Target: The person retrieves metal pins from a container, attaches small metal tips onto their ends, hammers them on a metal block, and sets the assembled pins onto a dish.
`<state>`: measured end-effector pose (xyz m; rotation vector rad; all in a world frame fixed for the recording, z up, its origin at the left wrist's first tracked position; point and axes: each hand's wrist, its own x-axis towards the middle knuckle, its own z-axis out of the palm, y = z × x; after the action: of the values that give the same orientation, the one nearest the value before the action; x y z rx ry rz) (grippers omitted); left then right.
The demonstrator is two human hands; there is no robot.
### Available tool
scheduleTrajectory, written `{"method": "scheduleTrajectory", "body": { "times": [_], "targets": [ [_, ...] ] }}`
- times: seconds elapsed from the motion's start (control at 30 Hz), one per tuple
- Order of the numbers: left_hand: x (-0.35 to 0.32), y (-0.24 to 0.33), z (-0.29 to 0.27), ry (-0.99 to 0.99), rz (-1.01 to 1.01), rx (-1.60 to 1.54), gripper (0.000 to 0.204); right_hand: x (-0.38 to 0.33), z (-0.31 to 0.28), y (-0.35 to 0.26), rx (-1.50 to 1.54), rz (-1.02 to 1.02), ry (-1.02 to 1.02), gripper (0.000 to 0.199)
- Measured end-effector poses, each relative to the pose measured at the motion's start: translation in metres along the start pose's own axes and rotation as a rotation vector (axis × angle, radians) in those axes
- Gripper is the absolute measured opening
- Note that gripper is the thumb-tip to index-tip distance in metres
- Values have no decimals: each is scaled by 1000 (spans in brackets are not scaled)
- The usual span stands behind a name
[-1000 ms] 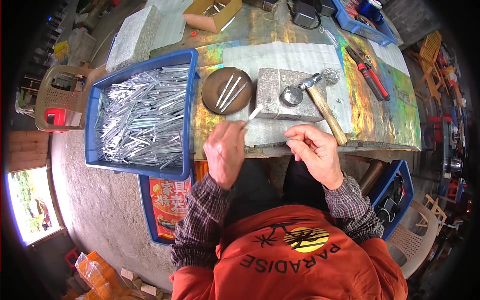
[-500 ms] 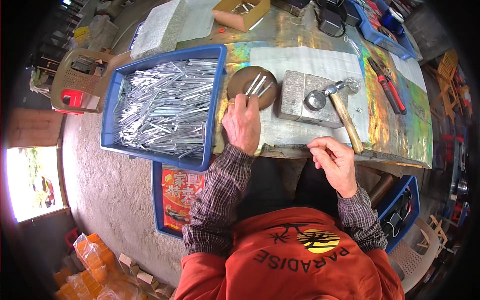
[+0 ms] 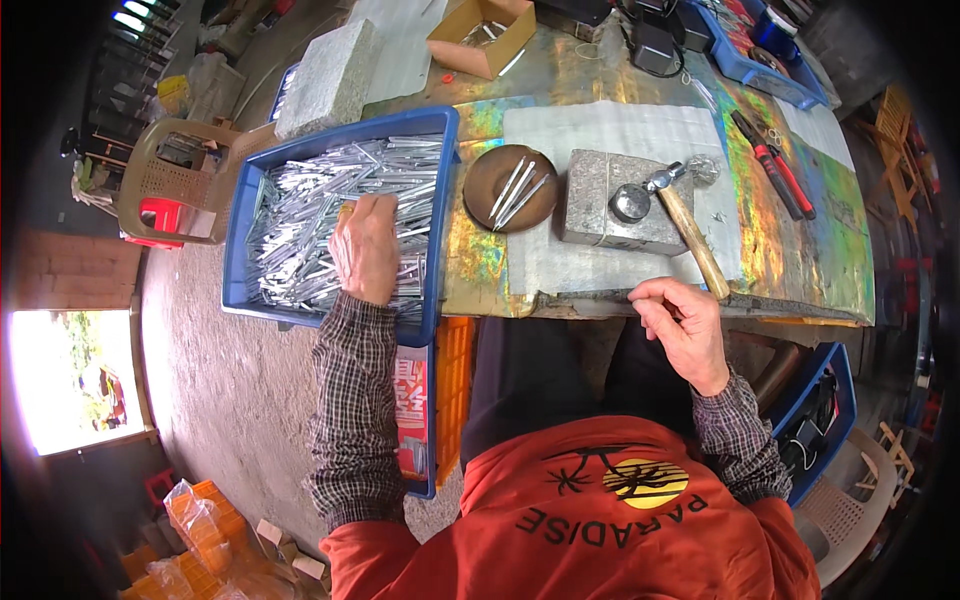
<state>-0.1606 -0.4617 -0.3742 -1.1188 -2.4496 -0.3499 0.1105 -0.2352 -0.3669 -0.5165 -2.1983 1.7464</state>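
My left hand [image 3: 366, 248] is over the blue tray [image 3: 448, 215], in among a heap of thin silvery metal strips [image 3: 300, 235]. Its fingers are bent and close together, and their tips are hidden, so what they hold cannot be made out. To the right of the tray, a round brown dish [image 3: 478, 205] contains several of the same strips. My right hand [image 3: 685, 325] hovers off the table's front edge, fingers loosely curled, nothing visible in them. Nearest to it is the wooden handle of a hammer [image 3: 692, 235], whose head lies on a grey stone block [image 3: 592, 200] beside a round metal piece [image 3: 630, 203].
Red-and-black pliers [image 3: 775, 168] lie toward the right of the table. At the back are an open cardboard box [image 3: 480, 50], a pale stone slab [image 3: 325, 80] and a blue crate [image 3: 745, 70]. White sheeting [image 3: 540, 260] lies under the block. A plastic chair [image 3: 165, 185] stands at left.
My left hand has moved left from the brown dish to the heap in the blue tray. More strips show in the dish. My right hand has barely shifted.
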Motion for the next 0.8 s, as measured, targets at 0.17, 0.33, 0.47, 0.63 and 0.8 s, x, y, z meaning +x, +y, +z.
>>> {"method": "scheduleTrajectory", "body": {
  "times": [0.17,0.33,0.47,0.63,0.8],
  "targets": [
    [6,3,7,-87,66,127,3,-4,-6,0,-14,28,2,9],
    [1,-4,11,-162,92,247,5,-3,-10,-7,-88,-21,-3,9],
    [6,-2,0,-222,96,268,6,-2,-21,-10,-193,-184,27,7],
    [6,-2,-4,-228,139,302,6,-1,-58,-12,-302,-134,191,9],
    [1,-7,-17,-286,43,352,12,20,-103,34,-541,-153,396,9]
  ]
}}
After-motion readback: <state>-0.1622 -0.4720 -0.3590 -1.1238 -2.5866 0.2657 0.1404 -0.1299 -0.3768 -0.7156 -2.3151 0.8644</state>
